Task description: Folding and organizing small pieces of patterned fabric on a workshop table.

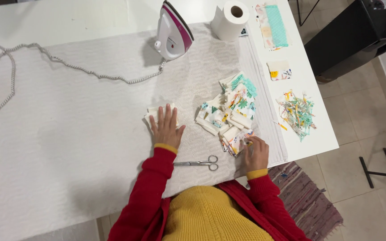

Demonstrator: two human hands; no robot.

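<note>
Left hand (166, 127): open, flat on small folded white cloth stack (156, 112), frame centre. Right hand (256, 153): pinching printed patterned fabric piece (236, 141), lower right of centre. Steel scissors (198, 163) between wrists.

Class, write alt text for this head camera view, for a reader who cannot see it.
A person's left hand presses flat on a folded white cloth while the right hand touches a pile of printed fabric pieces; scissors and an upright iron sit nearby.

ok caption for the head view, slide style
Left hand flat on white folded cloth, right hand on printed fabric pile, scissors between.
</note>
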